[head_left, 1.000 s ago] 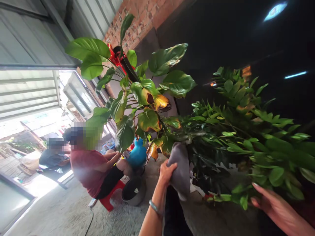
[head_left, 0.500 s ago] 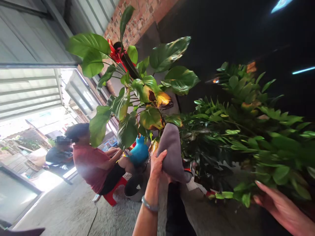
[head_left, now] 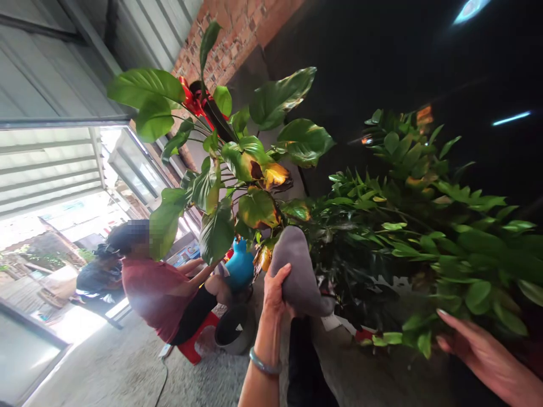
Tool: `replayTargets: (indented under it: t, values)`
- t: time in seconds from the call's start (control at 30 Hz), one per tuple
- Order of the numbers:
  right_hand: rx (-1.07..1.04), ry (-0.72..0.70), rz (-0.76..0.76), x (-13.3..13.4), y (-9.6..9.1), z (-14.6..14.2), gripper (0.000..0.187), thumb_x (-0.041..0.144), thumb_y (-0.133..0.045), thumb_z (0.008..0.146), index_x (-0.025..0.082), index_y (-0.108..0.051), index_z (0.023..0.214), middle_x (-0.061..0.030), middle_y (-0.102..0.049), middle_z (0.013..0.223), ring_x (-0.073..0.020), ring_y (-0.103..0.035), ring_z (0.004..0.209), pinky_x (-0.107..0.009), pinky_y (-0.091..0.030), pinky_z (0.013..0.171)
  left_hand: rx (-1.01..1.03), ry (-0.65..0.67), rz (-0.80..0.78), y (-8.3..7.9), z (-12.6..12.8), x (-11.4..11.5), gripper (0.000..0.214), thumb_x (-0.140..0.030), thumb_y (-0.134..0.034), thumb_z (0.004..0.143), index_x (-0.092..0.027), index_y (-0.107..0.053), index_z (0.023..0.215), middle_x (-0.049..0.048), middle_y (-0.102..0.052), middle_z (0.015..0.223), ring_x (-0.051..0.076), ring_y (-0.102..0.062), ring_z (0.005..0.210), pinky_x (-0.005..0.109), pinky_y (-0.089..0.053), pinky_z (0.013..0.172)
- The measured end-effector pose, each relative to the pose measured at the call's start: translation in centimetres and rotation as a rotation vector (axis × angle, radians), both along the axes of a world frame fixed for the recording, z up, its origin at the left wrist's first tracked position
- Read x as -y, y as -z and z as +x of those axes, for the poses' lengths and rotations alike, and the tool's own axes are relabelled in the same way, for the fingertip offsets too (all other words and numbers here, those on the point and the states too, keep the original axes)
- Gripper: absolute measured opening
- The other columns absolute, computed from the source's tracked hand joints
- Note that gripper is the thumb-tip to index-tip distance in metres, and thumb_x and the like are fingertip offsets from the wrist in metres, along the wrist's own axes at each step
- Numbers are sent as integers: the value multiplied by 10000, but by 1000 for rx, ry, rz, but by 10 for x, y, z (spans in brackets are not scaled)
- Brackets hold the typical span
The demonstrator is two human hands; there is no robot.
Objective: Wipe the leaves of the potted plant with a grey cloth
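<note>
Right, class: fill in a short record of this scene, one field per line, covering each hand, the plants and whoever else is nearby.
left hand: left hand grips a grey folded cloth, held up against the foliage
right hand: right hand, open, fingers under the small-leaved dark green plant
other plant: broad-leaved plant with yellowing leaves, red ribbon bow near its top
nearby: person in a red shirt seated on a red plastic stool, beside a blue rounded vase
backdrop: brick wall

Soft matt grey cloth (head_left: 297, 271), glossy waxy leaves (head_left: 292, 96) above it, rough red brick wall (head_left: 237, 39), and a smooth metal bangle (head_left: 265, 364) gleaming on the wrist.
</note>
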State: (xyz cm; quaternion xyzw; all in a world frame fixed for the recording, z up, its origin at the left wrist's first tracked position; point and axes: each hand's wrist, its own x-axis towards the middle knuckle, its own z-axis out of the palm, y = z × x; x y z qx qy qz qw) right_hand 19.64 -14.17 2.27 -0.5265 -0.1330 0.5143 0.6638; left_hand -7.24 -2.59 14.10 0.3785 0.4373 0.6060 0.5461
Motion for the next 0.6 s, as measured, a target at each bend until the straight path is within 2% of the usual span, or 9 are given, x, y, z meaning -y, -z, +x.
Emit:
replayTargets:
  t: [0.03, 0.1, 0.23, 0.3, 0.33, 0.4, 0.47, 0.53, 0.6]
  values:
    - [-59, 5, -12, -1, 0, -1, 266, 353, -803, 300, 227, -594, 404, 14, -524, 378, -142, -491, 373, -251, -458, 384, 12, 23, -14, -1, 6, -4, 470, -270, -813, 409, -147, -670, 840, 25, -713, 702, 163, -634, 595, 269, -493, 595]
    - [-126, 14, -23, -2, -2, -3, 267, 327, -811, 282, 221, -600, 404, 15, -532, 386, -137, -500, 378, -241, -466, 395, 5, 112, -91, 8, 16, -4, 457, -237, -809, 376, -133, -670, 799, 27, -697, 637, 163, -616, 547, 273, -483, 561]
    - [-104, 18, 1, 0, -5, -2, 256, 346, -798, 298, 221, -596, 395, 24, -506, 377, -138, -485, 367, -252, -458, 381, -11, 313, -253, 51, 23, 20, 421, -210, -782, 378, -120, -686, 778, 42, -691, 587, 169, -598, 504, 278, -463, 523]
    - [-88, 10, 3, 3, -3, 1, 238, 343, -793, 312, 227, -604, 399, 26, -502, 381, -138, -470, 358, -259, -450, 368, 14, 313, -319, 65, 17, 33, 398, -192, -775, 377, -132, -683, 760, 33, -689, 578, 167, -599, 500, 273, -461, 523]
    - [-85, 3, 0, 4, -1, 3, 227, 333, -794, 319, 234, -608, 401, 23, -509, 384, -141, -472, 361, -263, -451, 369, 31, 282, -344, 66, 13, 36, 377, -180, -772, 377, -140, -674, 739, 23, -680, 561, 163, -596, 492, 270, -459, 520]
    - [-98, -13, 3, 5, 4, 5, 211, 311, -802, 336, 248, -615, 411, 17, -531, 399, -150, -486, 377, -268, -462, 378, 74, 183, -352, 57, 6, 35, 329, -160, -765, 397, -150, -649, 706, 6, -659, 535, 154, -589, 480, 265, -460, 523]
    - [-122, -12, 7, 4, 6, 4, 220, 299, -814, 332, 253, -616, 416, 16, -542, 406, -150, -497, 385, -261, -471, 385, 128, 88, -298, 34, 3, 25, 291, -156, -753, 450, -152, -636, 716, 2, -652, 548, 155, -601, 500, 270, -477, 550]
    - [-152, 17, -4, 3, 2, 1, 242, 294, -823, 299, 244, -614, 410, 21, -536, 398, -136, -491, 373, -240, -464, 372, 174, 22, -223, 11, 6, 9, 268, -159, -740, 503, -152, -632, 749, 4, -660, 587, 153, -613, 527, 273, -493, 586]
    - [-177, 42, -21, 1, -6, -3, 260, 287, -822, 263, 231, -600, 385, 23, -525, 382, -126, -485, 360, -223, -454, 360, 187, 4, -170, -3, 15, -4, 266, -160, -736, 522, -152, -632, 767, 6, -670, 615, 142, -608, 530, 270, -496, 600]
